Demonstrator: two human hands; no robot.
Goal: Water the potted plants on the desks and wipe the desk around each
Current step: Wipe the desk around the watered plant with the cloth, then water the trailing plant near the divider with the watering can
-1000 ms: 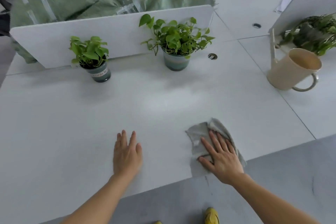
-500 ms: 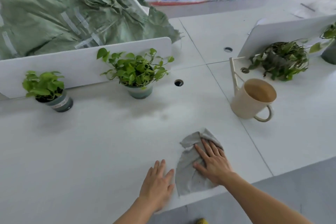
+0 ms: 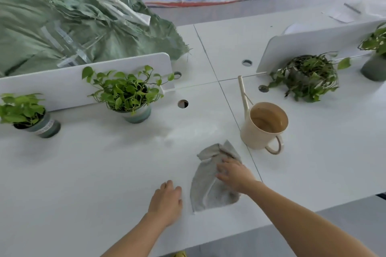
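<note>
Grey crumpled cloth on white worktop, near beige watering can. Right hand on it, fingers bent, blurred; grasp unclear. Left hand just beside, fingers loosely curled, holding nothing.

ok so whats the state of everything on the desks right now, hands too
left hand, resting on the desk, empty
right hand, pressing on the cloth
cloth, crumpled, on the desk under that hand
watering can, upright, water inside, nobody holding it
left plant, upright in its pot
middle plant, upright in its pot
trailing plant, sprawling over its pot
far right plant, upright, partly cut off by the frame
</note>
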